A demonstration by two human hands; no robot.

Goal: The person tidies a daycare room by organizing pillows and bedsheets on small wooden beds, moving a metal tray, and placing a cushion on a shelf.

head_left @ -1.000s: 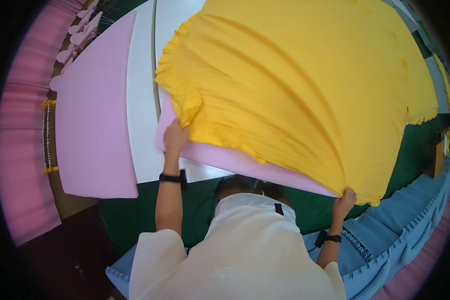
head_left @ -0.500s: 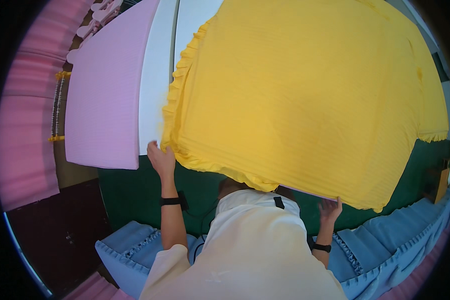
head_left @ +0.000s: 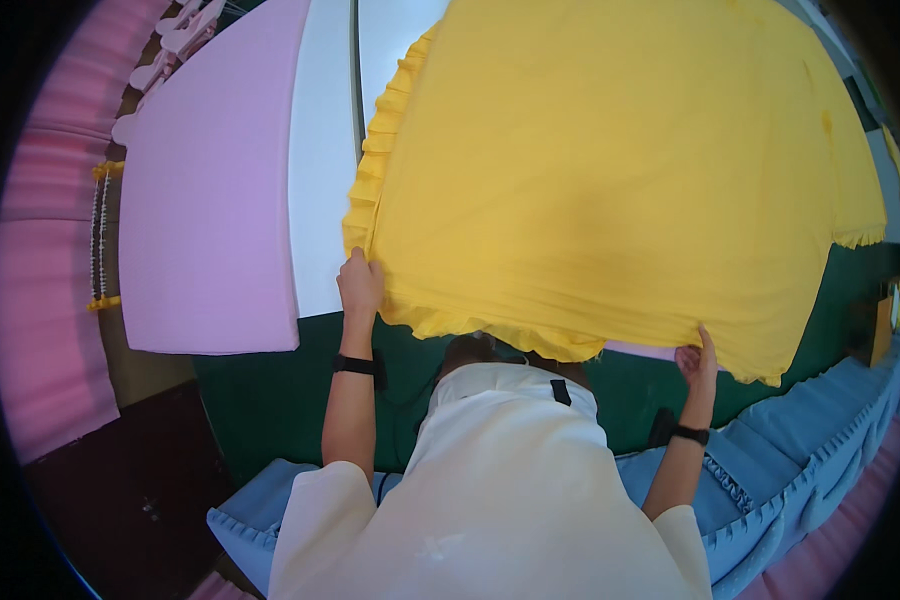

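Note:
A large yellow cover (head_left: 590, 180) with a ruffled border lies over a padded surface in front of me. A lilac edge (head_left: 640, 350) shows under its near side. My left hand (head_left: 360, 285) is closed on the ruffle at the near left corner. Toward the near right, my right hand (head_left: 698, 362) grips the cover's edge beside the lilac strip, one digit pointing up over the cloth. Some of its fingers are hidden, so what they touch underneath cannot be seen. Faint creases run along the near side of the cover.
On the left lies a lilac mattress (head_left: 210, 200) beside a white board (head_left: 325, 180). Blue ruffled cloth (head_left: 780, 450) covers furniture behind me, over a green floor (head_left: 270, 400). Pink curtains (head_left: 50, 290) hang at far left, above a dark red panel (head_left: 120, 500).
My left hand has moved up and right and now holds the ruffle. My right hand has shifted up and right along the near edge. The cover's near border sits farther from me.

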